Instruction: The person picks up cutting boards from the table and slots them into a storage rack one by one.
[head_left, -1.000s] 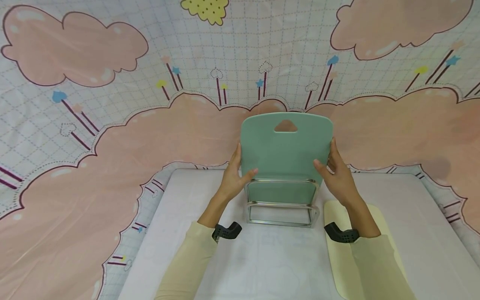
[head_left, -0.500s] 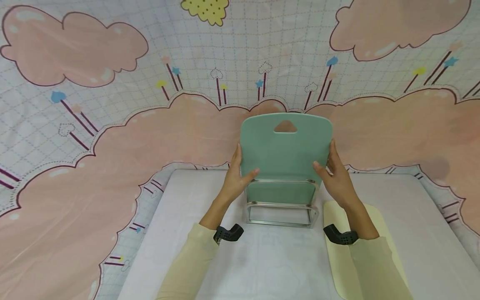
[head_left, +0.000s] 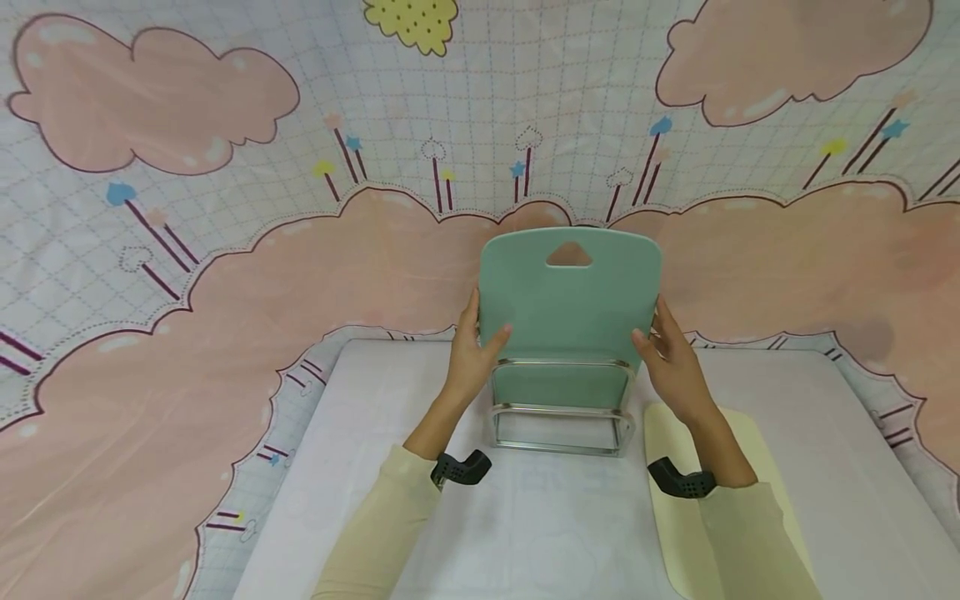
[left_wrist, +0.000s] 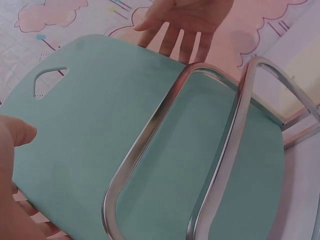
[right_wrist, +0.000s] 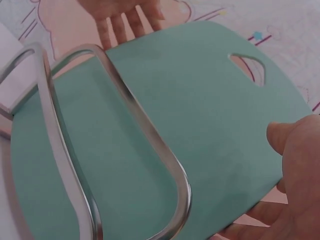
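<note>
While both hands clasp it from either side, the green cutting board point(head_left: 570, 292) stands upright at the centre of the head view, its lower part slotted behind the loops of a metal rack point(head_left: 562, 408). The left hand point(head_left: 471, 354) grips the board's left edge, thumb laid on the front face and fingers behind. The right hand point(head_left: 671, 362) grips the right edge in the same way. In the left wrist view the rack's steel loops point(left_wrist: 220, 150) cross the board's face. A handle hole point(head_left: 568, 254) sits near the board's top edge. At lower right of the head view, a pale yellow board point(head_left: 757, 467) lies flat on the white table point(head_left: 360, 433), under the right forearm.
</note>
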